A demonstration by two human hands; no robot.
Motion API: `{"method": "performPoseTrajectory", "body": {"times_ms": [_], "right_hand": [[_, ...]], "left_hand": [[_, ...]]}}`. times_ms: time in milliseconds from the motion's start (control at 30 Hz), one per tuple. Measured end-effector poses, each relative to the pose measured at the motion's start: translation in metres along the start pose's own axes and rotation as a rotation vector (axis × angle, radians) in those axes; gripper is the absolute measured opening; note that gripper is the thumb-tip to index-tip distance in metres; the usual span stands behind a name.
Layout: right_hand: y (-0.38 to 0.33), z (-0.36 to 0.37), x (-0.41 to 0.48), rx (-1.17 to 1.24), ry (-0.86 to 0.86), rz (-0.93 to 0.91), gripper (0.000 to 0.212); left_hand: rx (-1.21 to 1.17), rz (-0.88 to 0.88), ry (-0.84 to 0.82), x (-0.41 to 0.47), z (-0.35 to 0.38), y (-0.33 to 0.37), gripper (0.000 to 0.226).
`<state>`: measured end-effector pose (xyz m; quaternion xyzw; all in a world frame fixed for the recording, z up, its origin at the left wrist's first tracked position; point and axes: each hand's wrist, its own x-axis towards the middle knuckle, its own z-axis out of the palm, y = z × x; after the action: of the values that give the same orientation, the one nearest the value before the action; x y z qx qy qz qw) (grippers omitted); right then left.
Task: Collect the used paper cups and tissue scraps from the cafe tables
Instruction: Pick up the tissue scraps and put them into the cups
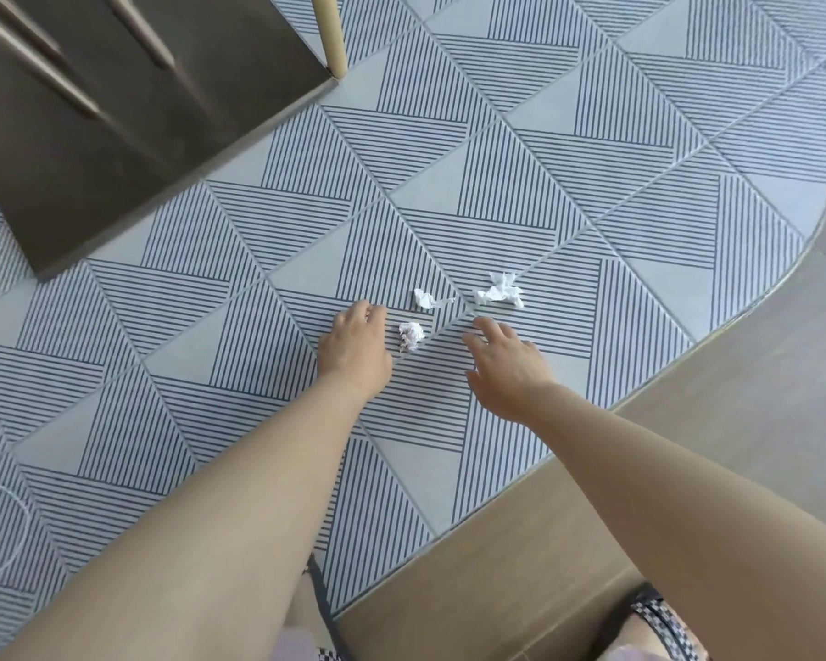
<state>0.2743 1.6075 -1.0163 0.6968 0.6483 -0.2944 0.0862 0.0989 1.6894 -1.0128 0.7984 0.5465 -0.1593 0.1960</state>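
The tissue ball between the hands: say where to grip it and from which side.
Pinch the tissue ball across its middle, from straight above: it is a compact wad lying loose on the tiled floor, with no tail to catch. The left hand is nearest.

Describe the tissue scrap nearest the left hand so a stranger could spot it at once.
From the dark slab at upper left, come down the striped tiles to the left hand. The tissue ball lies just off its right side. It is the smallest, tightest scrap; the tailed scrap and the big spiky scrap lie farther off.
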Motion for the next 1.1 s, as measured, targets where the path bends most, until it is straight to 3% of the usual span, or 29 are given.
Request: {"method": "performPoseTrajectory", "body": {"times_ms": [167, 367, 633, 933, 1100], "right_hand": [[0.002, 0.001, 0.0, 0.023, 0.007, 0.015, 0.041], [0.009, 0.0, -0.007, 0.041, 0.021, 0.038, 0.04], [0.018, 0.001, -0.013, 0.054, 0.023, 0.049, 0.04], [0.023, 0.003, -0.014, 0.064, 0.051, 0.073, 0.041], [0.028, 0.002, -0.012, 0.038, 0.101, 0.088, 0.044]], "left_hand": [[-0.02, -0.022, -0.062, 0.002, 0.003, 0.0, 0.054], [-0.077, 0.024, -0.099, 0.003, 0.007, 0.01, 0.032], [-0.168, 0.137, 0.107, 0.01, -0.011, 0.024, 0.026], [-0.089, 0.156, -0.07, 0.004, 0.008, 0.037, 0.032], [-0.1, 0.125, -0.069, 0.004, 0.009, 0.034, 0.027]]}}
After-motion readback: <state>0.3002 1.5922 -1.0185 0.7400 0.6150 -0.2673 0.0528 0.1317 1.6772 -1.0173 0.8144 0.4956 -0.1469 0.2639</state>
